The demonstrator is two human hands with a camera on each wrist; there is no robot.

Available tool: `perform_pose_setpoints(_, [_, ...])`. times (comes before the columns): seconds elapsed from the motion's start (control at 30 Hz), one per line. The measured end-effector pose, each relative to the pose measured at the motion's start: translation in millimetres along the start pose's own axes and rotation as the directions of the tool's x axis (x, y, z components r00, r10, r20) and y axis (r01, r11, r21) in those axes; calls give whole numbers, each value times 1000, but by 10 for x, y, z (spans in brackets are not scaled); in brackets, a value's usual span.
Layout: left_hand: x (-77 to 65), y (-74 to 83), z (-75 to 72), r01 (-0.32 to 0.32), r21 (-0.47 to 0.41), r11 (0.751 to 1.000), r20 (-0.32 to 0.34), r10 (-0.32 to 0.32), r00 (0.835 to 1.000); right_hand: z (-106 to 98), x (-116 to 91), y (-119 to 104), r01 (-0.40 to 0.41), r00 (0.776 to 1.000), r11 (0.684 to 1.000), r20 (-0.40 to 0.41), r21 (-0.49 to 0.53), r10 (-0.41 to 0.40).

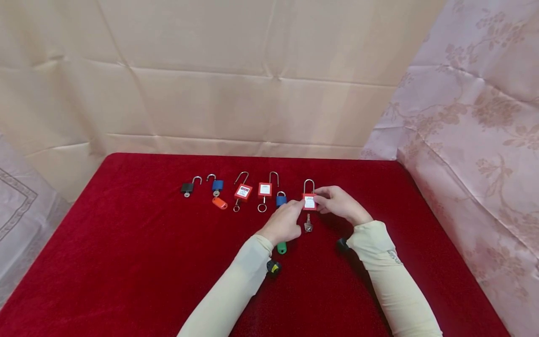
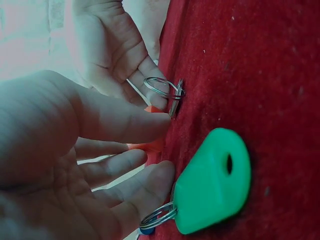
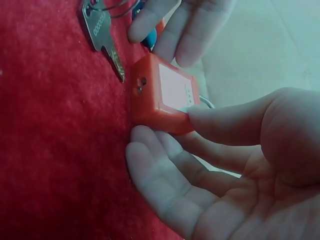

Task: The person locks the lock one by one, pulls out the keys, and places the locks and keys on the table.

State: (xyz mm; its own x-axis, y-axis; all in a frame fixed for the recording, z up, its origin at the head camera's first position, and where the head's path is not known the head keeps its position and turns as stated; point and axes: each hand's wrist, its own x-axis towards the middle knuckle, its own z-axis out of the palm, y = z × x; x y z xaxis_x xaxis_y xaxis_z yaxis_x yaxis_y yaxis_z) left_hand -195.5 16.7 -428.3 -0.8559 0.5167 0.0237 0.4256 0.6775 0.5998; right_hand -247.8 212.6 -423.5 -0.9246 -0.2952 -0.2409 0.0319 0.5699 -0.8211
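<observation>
**Right hand (image 1: 337, 202) pinches a red padlock (image 1: 309, 202)**

Nearest on the red cloth (image 1: 126, 281), a green key tag (image 1: 281, 248) lies below the left hand (image 1: 283, 222). A silver key (image 1: 309, 223) lies just short of the padlock, apart from its keyhole. The left fingers are loosely extended beside its left edge; whether they touch, I cannot tell. The right thumb presses the labelled face, fingers along the right side; the shackle points away. Beyond the left hand lies a blue padlock (image 1: 281, 200). Leftward lie two other red padlocks (image 1: 265, 189), a second blue padlock (image 1: 217, 185) and a black padlock (image 1: 187, 188), all four shackles open. Behind hangs a beige drape (image 1: 236, 107).
</observation>
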Motion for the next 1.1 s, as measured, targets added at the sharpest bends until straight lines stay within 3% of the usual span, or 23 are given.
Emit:
perform_pose_setpoints(0.57, [-8,18,-10,28,4,1000,33,-28,999,-4,-3,10,-5,1000,999,3,-31,5])
perform_pose_setpoints(0.83, [-26,44,-40,10,10,1000,14,-10,1000,-25,-21,-23,-7,1000,999,-13,-38,6])
perform_pose_setpoints(0.97, [-37,45,-113,21,18,1000,-23,-20,1000,-43,-39,-74,29,999,998,-30,-50,-31])
perform_pose_setpoints(1.1, [-59,24,-272,90,47,995,-121,-83,989,-65,-54,-159,76,995,995,-52,-61,-79])
